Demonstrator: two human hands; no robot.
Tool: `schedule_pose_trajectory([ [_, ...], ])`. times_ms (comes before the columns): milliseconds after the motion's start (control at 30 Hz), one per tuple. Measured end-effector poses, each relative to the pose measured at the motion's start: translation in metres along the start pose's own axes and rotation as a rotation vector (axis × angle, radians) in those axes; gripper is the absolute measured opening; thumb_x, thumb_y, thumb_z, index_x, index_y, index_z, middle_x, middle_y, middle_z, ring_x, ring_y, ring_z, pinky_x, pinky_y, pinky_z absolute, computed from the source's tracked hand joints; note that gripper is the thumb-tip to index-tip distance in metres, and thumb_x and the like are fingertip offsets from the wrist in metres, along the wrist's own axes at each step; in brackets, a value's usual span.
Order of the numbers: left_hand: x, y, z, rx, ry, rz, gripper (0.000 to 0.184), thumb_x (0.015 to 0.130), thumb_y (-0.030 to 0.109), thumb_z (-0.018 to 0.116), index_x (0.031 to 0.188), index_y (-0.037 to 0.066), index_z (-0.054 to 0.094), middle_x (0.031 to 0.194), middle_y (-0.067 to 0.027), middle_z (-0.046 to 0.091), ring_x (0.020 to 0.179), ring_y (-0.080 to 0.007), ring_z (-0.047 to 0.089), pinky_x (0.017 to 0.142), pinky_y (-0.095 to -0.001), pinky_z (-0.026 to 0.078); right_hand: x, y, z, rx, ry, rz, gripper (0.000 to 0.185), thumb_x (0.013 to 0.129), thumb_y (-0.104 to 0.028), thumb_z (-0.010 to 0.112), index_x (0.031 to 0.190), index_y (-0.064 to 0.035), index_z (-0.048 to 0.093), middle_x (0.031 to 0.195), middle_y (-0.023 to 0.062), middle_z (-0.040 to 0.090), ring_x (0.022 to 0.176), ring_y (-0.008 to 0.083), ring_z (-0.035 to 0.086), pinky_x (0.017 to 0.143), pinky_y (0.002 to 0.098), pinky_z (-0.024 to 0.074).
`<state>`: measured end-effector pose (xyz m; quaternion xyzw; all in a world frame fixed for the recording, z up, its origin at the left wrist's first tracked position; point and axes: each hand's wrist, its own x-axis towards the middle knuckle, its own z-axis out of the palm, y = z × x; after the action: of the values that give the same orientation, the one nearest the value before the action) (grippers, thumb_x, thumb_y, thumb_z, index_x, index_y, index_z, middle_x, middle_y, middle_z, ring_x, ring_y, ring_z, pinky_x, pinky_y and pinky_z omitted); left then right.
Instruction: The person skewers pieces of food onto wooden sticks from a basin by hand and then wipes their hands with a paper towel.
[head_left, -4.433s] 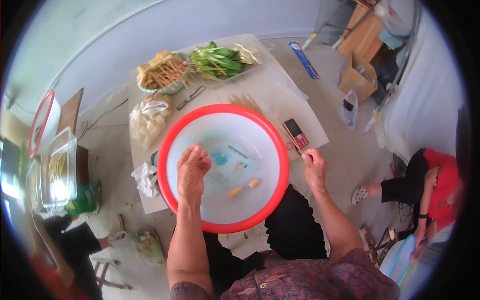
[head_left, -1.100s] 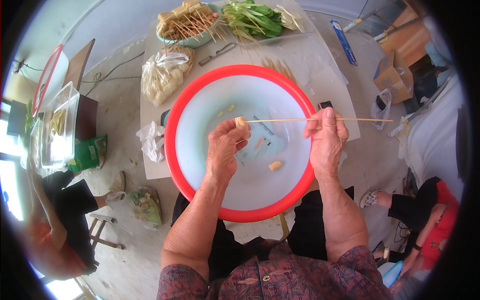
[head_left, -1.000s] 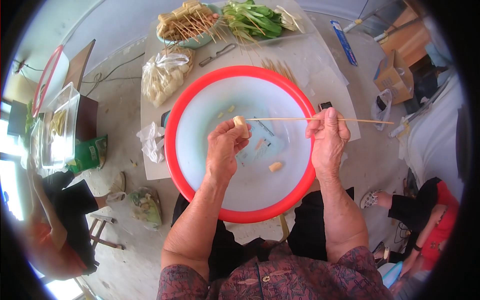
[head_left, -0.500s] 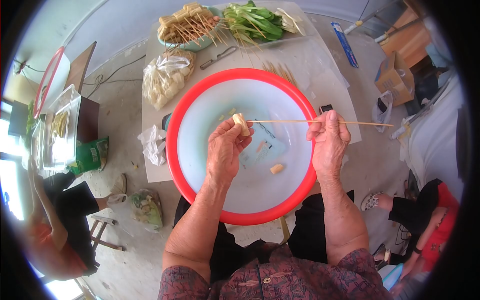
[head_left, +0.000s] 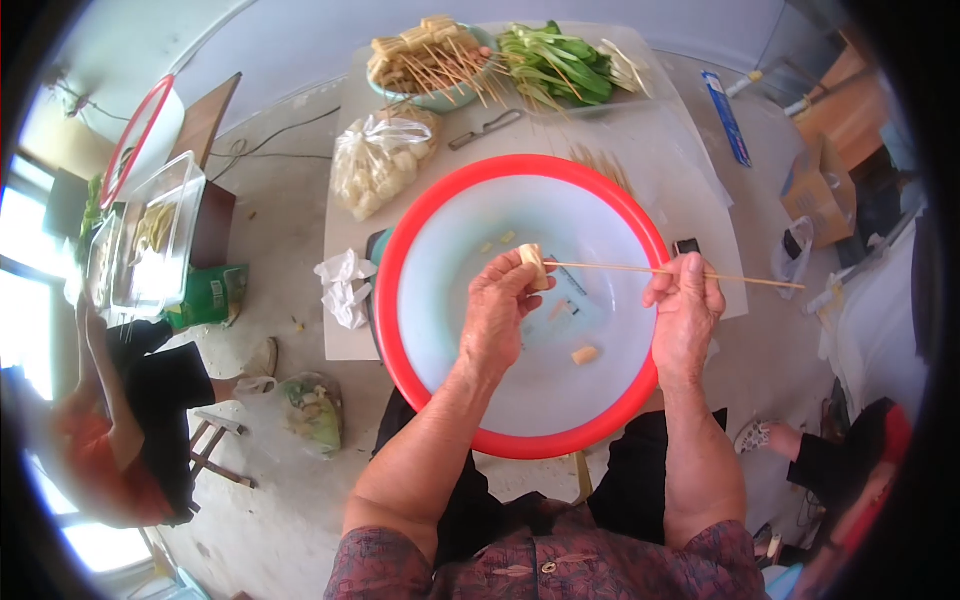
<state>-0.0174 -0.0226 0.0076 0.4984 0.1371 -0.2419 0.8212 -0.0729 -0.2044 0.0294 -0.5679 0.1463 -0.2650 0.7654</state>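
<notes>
Between the fingertips of my left hand [head_left: 497,303] is a small pale-yellow roll [head_left: 533,266], which looks like rolled tofu skin. My right hand [head_left: 688,310] pinches a long bamboo skewer [head_left: 610,267] partway along its length. The skewer lies nearly level, and its left end meets the roll; how deep the tip sits is hidden. Both hands are over a large white basin [head_left: 440,350] with a red rim, my right one near the right side of that rim. Another pale roll [head_left: 585,355] and a few small scraps lie on the basin's bottom.
Behind the basin stand a bowl [head_left: 440,100] of skewered rolls, leafy greens [head_left: 555,65], a plastic bag [head_left: 375,165] of pale pieces and loose skewers [head_left: 603,168]. Crumpled white plastic [head_left: 345,287] lies left. People sit at both sides, one near a clear container [head_left: 155,240].
The whole view has shifted, so the scene sits farther right and slightly lower. My hands keep the same hold on the roll and the skewer, with little visible change between them.
</notes>
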Motion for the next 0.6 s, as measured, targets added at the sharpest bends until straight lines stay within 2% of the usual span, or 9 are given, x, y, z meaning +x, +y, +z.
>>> schedule_pose_trajectory([
  [67, 0.000, -0.001, 0.000, -0.013, 0.012, 0.025, 0.016, 0.090, 0.015, 0.051, 0.103, 0.007, 0.058, 0.093, -0.0044, 0.065, 0.082, -0.0096, 0.058, 0.071, -0.0230, 0.043, 0.000, 0.001, -0.002, 0.003, -0.009, 0.007, 0.032, 0.093, -0.033, 0.051, 0.078, -0.0047, 0.052, 0.067, 0.0033, 0.053, 0.056, 0.0119, 0.049, 0.052, 0.0266, 0.0426],
  [133, 0.001, -0.001, -0.002, -0.130, -0.006, -0.050, 0.015, 0.090, 0.018, 0.054, 0.100, 0.007, 0.057, 0.091, -0.0044, 0.064, 0.081, -0.0100, 0.057, 0.070, -0.0231, 0.044, 0.000, 0.002, -0.001, -0.003, 0.018, -0.019, 0.032, 0.093, -0.032, 0.050, 0.078, -0.0045, 0.052, 0.067, 0.0041, 0.052, 0.057, 0.0127, 0.049, 0.053, 0.0272, 0.0429],
  [333, 0.004, -0.004, -0.006, -0.335, 0.030, -0.125, 0.015, 0.086, 0.016, 0.060, 0.097, 0.005, 0.058, 0.084, -0.0033, 0.060, 0.075, -0.0107, 0.056, 0.068, -0.0230, 0.046, -0.009, -0.002, 0.011, -0.044, -0.011, -0.045, 0.032, 0.094, -0.032, 0.049, 0.079, -0.0036, 0.051, 0.068, 0.0056, 0.052, 0.058, 0.0147, 0.050, 0.056, 0.0295, 0.0441],
  [600, 0.004, -0.002, -0.007, -0.406, -0.022, -0.116, 0.015, 0.084, 0.015, 0.062, 0.095, 0.006, 0.058, 0.084, -0.0032, 0.060, 0.073, -0.0104, 0.055, 0.066, -0.0230, 0.046, -0.011, 0.004, 0.018, 0.006, -0.055, -0.062, 0.031, 0.094, -0.031, 0.050, 0.081, -0.0029, 0.052, 0.069, 0.0065, 0.053, 0.058, 0.0153, 0.051, 0.057, 0.0297, 0.0455],
])
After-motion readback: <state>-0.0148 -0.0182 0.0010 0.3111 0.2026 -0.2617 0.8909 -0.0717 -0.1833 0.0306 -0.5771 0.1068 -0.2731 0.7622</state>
